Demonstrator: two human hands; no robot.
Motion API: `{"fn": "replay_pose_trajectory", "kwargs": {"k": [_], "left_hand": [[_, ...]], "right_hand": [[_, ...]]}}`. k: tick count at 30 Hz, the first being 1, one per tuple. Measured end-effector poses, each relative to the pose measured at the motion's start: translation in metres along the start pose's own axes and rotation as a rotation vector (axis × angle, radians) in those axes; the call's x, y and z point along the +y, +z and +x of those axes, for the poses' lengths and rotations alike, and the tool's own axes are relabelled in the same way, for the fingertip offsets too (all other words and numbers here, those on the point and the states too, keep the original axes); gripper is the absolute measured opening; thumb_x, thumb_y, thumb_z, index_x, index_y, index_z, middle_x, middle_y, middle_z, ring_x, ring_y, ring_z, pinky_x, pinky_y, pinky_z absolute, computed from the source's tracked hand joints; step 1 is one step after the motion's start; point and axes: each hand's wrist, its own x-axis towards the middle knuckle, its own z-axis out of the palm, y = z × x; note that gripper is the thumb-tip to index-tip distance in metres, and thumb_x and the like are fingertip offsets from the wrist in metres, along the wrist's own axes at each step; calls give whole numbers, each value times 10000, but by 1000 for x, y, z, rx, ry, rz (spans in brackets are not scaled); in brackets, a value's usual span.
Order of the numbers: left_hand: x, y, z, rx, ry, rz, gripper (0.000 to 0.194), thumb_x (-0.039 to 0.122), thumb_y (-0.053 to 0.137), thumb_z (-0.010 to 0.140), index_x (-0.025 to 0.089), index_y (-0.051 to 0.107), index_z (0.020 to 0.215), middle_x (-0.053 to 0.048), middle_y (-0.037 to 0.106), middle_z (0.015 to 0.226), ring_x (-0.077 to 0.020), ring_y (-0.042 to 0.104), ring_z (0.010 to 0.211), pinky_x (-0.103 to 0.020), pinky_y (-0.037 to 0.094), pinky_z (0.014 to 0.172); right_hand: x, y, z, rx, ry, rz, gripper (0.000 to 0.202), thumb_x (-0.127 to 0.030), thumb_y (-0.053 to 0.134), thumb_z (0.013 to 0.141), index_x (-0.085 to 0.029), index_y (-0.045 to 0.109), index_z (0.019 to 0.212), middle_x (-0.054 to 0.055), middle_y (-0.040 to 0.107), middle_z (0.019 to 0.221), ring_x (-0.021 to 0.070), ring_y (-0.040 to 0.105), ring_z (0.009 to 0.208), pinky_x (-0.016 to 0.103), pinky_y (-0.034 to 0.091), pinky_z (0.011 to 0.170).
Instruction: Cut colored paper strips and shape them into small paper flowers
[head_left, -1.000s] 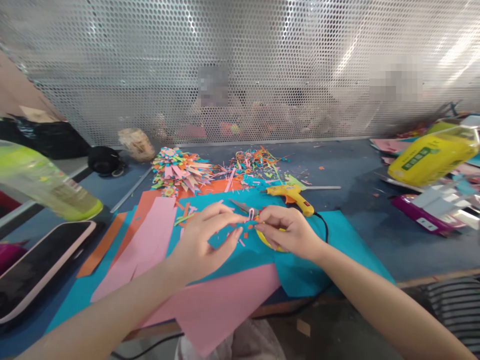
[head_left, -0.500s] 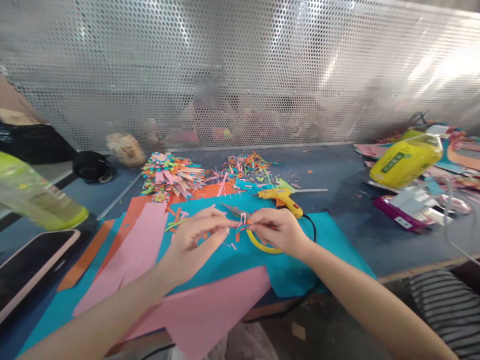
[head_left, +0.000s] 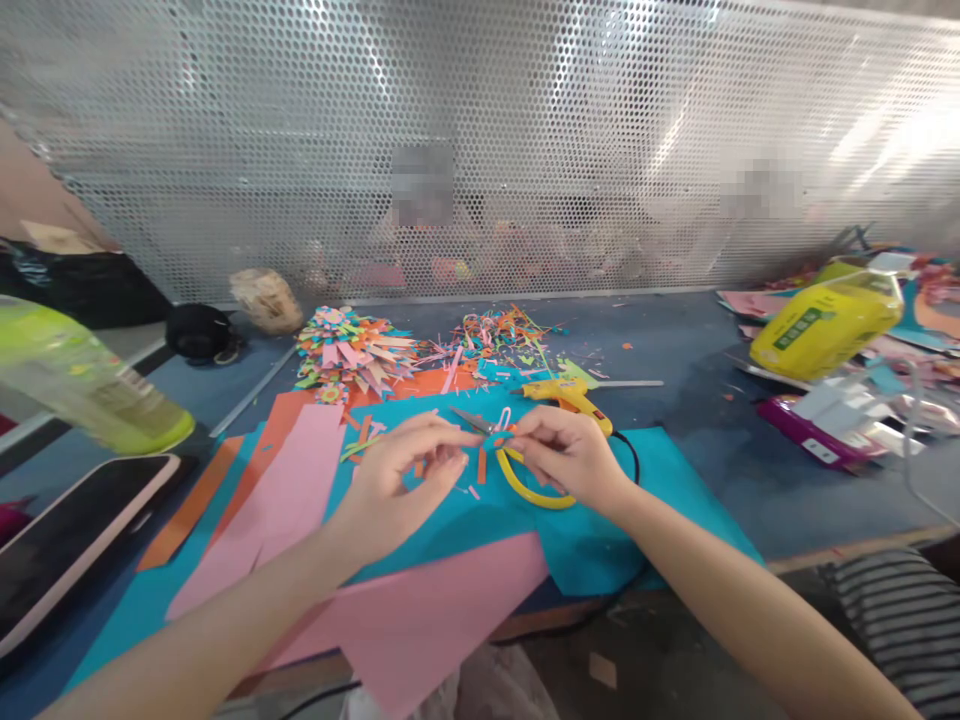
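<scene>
Over the blue paper sheets, my right hand (head_left: 574, 455) pinches a small paper piece (head_left: 498, 441) of blue, with bits of orange and a pink loop, between thumb and fingers. My left hand (head_left: 409, 475) is open, its index finger stretched to the blue end of that piece and its thumb held apart below. Just beneath the hands lie yellow-handled scissors (head_left: 536, 497), their blades pointing away to the left. Beyond the right hand rests a yellow glue gun (head_left: 571, 397) with a glue stick in its back. Paper strips and scraps (head_left: 482, 466) are scattered around.
A cluster of coloured paper flowers (head_left: 352, 352) stands behind, beside a heap of thin paper shreds (head_left: 495, 335). At left are a phone (head_left: 82, 545) and a tilted green bottle (head_left: 90, 380). A yellow packet (head_left: 825, 325) and a purple box (head_left: 814, 432) lie right. A perforated metal panel (head_left: 525, 150) closes the back.
The paper piece has turned in my right fingers, so its blue part shows more. My left index finger stays close to it. The whole view has shifted slightly.
</scene>
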Motion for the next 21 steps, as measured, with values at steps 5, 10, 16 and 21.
{"fn": "replay_pose_trajectory", "kwargs": {"k": [5, 10, 16, 21], "left_hand": [[5, 0, -2, 8, 65, 114, 218, 156, 503, 807, 206, 632, 976, -12, 556, 743, -107, 521, 650, -214, 428, 544], [8, 0, -1, 1, 70, 169, 204, 150, 494, 813, 188, 607, 978, -16, 562, 755, -112, 521, 669, -222, 419, 568], [4, 2, -1, -12, 82, 181, 191, 151, 492, 817, 177, 601, 971, -17, 564, 758, -117, 514, 675, -245, 422, 616], [5, 3, -2, -29, 107, 177, 205, 127, 496, 808, 172, 583, 988, -19, 565, 765, -118, 505, 691, -243, 424, 628]], "right_hand": [[0, 1, 0, -12, 37, 20, 195, -329, 570, 802, -167, 499, 720, -87, 427, 415, 33, 355, 329, 164, 265, 343], [1, 1, 0, -37, 34, 13, 166, -290, 566, 807, -158, 501, 730, -81, 430, 428, 35, 370, 337, 165, 270, 345], [5, 1, 0, -60, 30, 29, 133, -261, 551, 819, -162, 497, 751, -85, 410, 444, 33, 363, 347, 163, 276, 352], [7, 1, -1, -60, 11, 12, 129, -261, 546, 823, -168, 487, 756, -84, 409, 451, 36, 371, 348, 164, 273, 355]]}}
